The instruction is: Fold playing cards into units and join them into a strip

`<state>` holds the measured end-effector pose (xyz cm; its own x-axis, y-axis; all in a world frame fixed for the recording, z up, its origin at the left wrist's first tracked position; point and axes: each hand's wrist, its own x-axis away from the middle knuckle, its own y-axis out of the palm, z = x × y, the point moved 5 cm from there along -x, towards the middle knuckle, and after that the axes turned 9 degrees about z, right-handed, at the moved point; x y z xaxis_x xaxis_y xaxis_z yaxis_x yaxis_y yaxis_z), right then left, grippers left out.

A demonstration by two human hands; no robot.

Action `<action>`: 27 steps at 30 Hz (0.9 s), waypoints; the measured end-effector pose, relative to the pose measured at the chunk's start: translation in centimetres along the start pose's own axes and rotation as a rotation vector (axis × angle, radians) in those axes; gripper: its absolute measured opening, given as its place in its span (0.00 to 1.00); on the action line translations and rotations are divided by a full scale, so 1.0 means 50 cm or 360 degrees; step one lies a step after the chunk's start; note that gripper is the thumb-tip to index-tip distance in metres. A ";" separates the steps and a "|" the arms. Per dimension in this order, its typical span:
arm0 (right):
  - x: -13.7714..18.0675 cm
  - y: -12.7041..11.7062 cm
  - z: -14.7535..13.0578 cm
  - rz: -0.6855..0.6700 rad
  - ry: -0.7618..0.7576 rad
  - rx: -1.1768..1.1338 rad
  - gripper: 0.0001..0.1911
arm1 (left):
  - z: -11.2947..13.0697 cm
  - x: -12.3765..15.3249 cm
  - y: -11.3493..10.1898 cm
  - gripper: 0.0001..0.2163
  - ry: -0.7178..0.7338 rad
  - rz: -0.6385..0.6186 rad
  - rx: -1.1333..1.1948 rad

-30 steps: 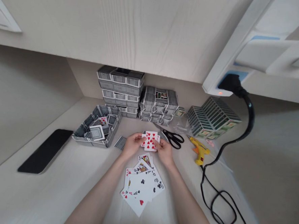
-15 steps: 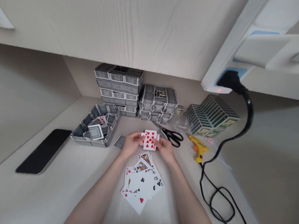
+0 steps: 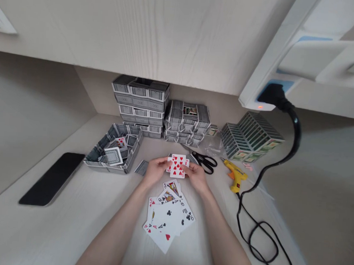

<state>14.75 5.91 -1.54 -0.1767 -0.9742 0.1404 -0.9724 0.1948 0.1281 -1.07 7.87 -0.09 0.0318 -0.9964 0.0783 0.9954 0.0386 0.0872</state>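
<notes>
Two overlapping playing cards, crossed at right angles with an upright nine of hearts [image 3: 177, 166] in front, are pinched between my hands. My left hand [image 3: 156, 170] grips their left side and my right hand [image 3: 196, 175] their right side, both with fingers closed. Below the hands, a loose spread of face-up playing cards [image 3: 167, 218] lies on the desk, a jack at its top. Partly behind my left hand rests a face-down card [image 3: 141, 167]. More grey-backed cards behind the held pair are mostly hidden.
A card-built tray [image 3: 127, 166] holding loose cards stands left, near a black phone [image 3: 51, 178]. Stacked card boxes [image 3: 143, 102] line the back. Black scissors [image 3: 206, 163], a yellow glue gun [image 3: 236, 176], its looping cable [image 3: 257, 223] and green-edged card packs [image 3: 248, 137] are at right.
</notes>
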 end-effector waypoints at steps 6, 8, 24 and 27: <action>-0.004 -0.003 0.007 -0.0005 -0.0002 0.0018 0.16 | 0.002 0.000 -0.002 0.12 -0.0002 -0.0002 -0.0004; -0.005 -0.003 0.008 -0.0004 -0.0021 0.0036 0.16 | 0.002 0.000 -0.002 0.12 0.0001 -0.0013 -0.0007; 0.004 0.003 -0.007 -0.0035 -0.0022 0.0014 0.18 | -0.004 0.000 -0.001 0.15 -0.0010 -0.0015 -0.0007; 0.004 0.002 -0.006 -0.0004 -0.0034 -0.0009 0.17 | 0.003 0.003 0.000 0.15 -0.0009 -0.0011 0.0015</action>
<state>14.67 5.79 -1.21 -0.1774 -0.9769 0.1192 -0.9720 0.1929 0.1340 -1.08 7.74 0.07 0.0247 -0.9962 0.0830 0.9947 0.0327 0.0970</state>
